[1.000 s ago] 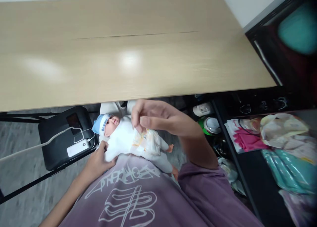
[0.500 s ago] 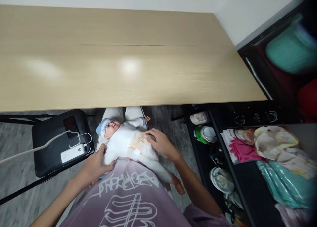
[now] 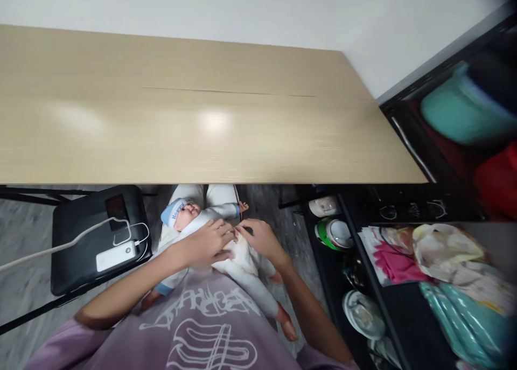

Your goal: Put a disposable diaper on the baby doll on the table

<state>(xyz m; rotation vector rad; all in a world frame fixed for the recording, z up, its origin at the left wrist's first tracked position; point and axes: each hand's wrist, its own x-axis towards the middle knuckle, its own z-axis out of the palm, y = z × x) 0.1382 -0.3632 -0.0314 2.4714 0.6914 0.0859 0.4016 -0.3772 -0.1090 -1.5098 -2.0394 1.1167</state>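
Observation:
A baby doll point(image 3: 189, 219) in a white suit and a blue-and-white cap lies on my lap, just below the table's front edge, its head to the left. My left hand point(image 3: 208, 243) lies over the doll's belly with its fingers curled on the diaper. My right hand point(image 3: 258, 238) meets it from the right and pinches the diaper point(image 3: 239, 251) at the doll's waist. One bare doll foot point(image 3: 289, 329) sticks out at the lower right.
A long light wooden table point(image 3: 202, 122) fills the upper view. To the left, a black case point(image 3: 81, 241) carries a white power bank point(image 3: 115, 255) with a cable. On the right, black shelves point(image 3: 379, 284) hold dishes, bags and cloths.
My left hand has left the doll's shoulder and moved right onto its belly. My right hand came down from above the doll to its waist and now meets the left hand there.

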